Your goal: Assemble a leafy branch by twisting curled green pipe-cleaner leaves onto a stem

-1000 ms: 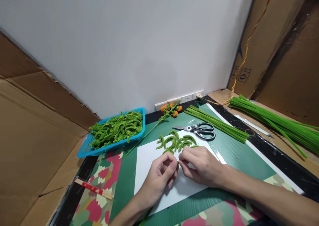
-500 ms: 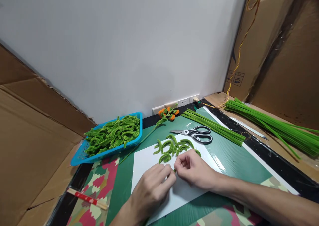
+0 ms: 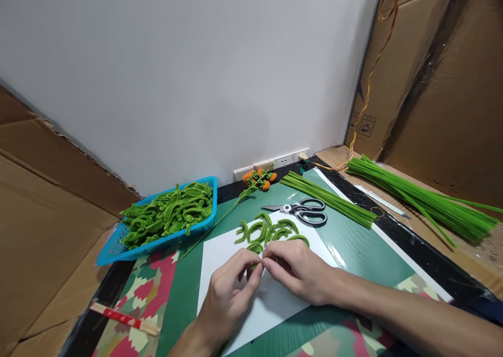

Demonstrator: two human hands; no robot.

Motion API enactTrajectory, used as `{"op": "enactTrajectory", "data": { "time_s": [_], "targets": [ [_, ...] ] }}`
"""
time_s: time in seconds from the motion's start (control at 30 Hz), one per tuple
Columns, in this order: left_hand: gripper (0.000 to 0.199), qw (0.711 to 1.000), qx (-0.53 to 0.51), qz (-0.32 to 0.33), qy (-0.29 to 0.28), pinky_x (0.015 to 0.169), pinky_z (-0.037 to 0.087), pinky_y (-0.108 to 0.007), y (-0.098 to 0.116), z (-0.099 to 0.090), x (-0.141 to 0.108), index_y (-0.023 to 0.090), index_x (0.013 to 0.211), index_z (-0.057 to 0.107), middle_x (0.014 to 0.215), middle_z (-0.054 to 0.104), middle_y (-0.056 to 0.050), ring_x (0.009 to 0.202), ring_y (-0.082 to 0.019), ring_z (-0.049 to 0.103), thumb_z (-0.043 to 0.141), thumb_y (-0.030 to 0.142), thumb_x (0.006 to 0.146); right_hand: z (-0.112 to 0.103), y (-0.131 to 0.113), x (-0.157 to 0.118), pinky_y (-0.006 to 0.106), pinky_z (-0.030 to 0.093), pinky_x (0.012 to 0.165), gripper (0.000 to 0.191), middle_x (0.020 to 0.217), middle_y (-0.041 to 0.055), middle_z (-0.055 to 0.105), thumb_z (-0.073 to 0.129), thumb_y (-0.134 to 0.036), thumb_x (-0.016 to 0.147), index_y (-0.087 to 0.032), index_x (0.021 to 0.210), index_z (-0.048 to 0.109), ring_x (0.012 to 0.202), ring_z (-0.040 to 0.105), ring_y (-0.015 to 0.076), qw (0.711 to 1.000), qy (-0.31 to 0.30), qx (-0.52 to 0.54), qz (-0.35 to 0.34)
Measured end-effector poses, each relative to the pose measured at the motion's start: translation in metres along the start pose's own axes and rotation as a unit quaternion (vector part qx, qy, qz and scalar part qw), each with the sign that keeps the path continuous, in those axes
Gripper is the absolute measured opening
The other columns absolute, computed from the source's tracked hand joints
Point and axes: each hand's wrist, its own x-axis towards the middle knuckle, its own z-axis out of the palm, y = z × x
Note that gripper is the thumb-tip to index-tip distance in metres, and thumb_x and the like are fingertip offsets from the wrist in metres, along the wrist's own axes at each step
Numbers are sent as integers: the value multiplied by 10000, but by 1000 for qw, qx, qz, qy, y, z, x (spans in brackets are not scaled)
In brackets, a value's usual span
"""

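Observation:
My left hand [image 3: 233, 289] pinches a short green pipe cleaner [image 3: 254, 266], of which only a small bit shows between the fingers. Fingertips of my right hand [image 3: 302, 270] are pressed together against the left ones at the same piece, and much of it is hidden. Both hands are over a white sheet [image 3: 275, 304]. Just beyond them on the sheet lie several curved green pipe cleaner pieces [image 3: 257, 232]. Scissors [image 3: 298, 210] with black and grey handles rest closed behind these pieces, blades pointing left.
A blue basket [image 3: 157, 247] heaped with bent green pieces stands at the left. Beside it lies an orange-flowered stem [image 3: 239, 197]. Straight green pipe cleaners [image 3: 330, 199] lie back right, with a larger bundle [image 3: 424, 199] farther right. Wrapped chopsticks [image 3: 123, 317] lie front left.
The view has shifted, moving the scene slightly left. My fingertips have come together, the left hand has turned with its thumb raised, and green now shows at its fingertips.

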Motion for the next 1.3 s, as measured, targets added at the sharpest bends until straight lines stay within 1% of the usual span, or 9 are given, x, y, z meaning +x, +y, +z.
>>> {"op": "enactTrajectory", "data": {
  "time_s": [0.17, 0.33, 0.5, 0.67, 0.83, 0.93, 1.07, 1.2, 1.3],
  "targets": [
    [84, 997, -38, -72, 16, 699, 518, -229, 2, 4, -1, 233, 1048, 691, 854, 685, 15, 740, -138, 632, 613, 247, 1076, -4, 3, 1, 244, 371, 640, 175, 752, -27, 573, 543, -216, 1065, -196, 907, 613, 646, 486, 120, 999, 41, -12, -26],
    [145, 996, -34, -87, 5, 701, 517, -251, 0, 3, -2, 213, 1002, 691, 846, 684, -4, 746, -153, 638, 596, 286, 1083, -7, 5, 1, 242, 363, 604, 129, 756, -25, 598, 567, -208, 1045, -191, 940, 640, 624, 477, 118, 997, 47, -40, -44],
    [222, 997, -38, -68, 0, 670, 498, -261, 4, 2, 0, 202, 879, 650, 787, 658, -7, 716, -158, 620, 578, 274, 1076, -3, 14, 0, 257, 390, 608, 107, 772, -9, 642, 557, -166, 1025, -198, 965, 639, 622, 512, 132, 987, 64, -102, -102],
    [217, 997, -55, -41, -19, 661, 489, -261, 11, 4, 0, 205, 863, 615, 765, 625, 0, 695, -150, 589, 553, 221, 1070, 2, 20, -3, 265, 369, 568, 153, 708, -18, 618, 549, -148, 1025, -215, 900, 607, 593, 522, 134, 965, 97, -170, -176],
    [183, 999, -44, -4, -21, 646, 467, -262, 15, 9, -4, 212, 895, 583, 766, 576, 6, 683, -144, 549, 544, 180, 1070, 0, 15, -5, 287, 338, 553, 243, 648, -32, 538, 523, -98, 1015, -224, 811, 565, 556, 454, 135, 942, 113, -235, -211],
    [183, 999, -43, -16, -27, 647, 464, -269, 14, 12, -5, 213, 910, 580, 782, 581, 0, 695, -147, 552, 526, 181, 1082, -2, 14, -6, 311, 323, 548, 267, 635, -37, 505, 523, -110, 1033, -225, 796, 562, 546, 419, 141, 929, 117, -270, -224],
    [189, 999, -41, -23, -25, 637, 458, -267, 15, 12, -7, 215, 904, 565, 775, 571, 5, 683, -142, 542, 525, 172, 1084, -3, 15, -8, 329, 320, 549, 280, 645, -37, 490, 520, -118, 1050, -228, 794, 555, 554, 430, 142, 920, 101, -292, -243],
    [160, 1000, -16, 15, -19, 636, 456, -267, 20, 11, -6, 213, 936, 575, 771, 562, 4, 682, -143, 533, 538, 117, 1058, -6, 14, -9, 342, 311, 541, 250, 636, -41, 484, 556, -121, 1032, -231, 809, 560, 542, 437, 141, 911, 99, -297, -270],
    [167, 999, 25, 46, -3, 627, 446, -266, 22, 11, -3, 211, 935, 577, 756, 562, 7, 669, -142, 530, 547, 82, 1037, -7, 13, -9, 354, 275, 521, 270, 598, -48, 456, 586, -120, 973, -245, 744, 516, 516, 400, 142, 910, 103, -301, -268]
  ]
}}
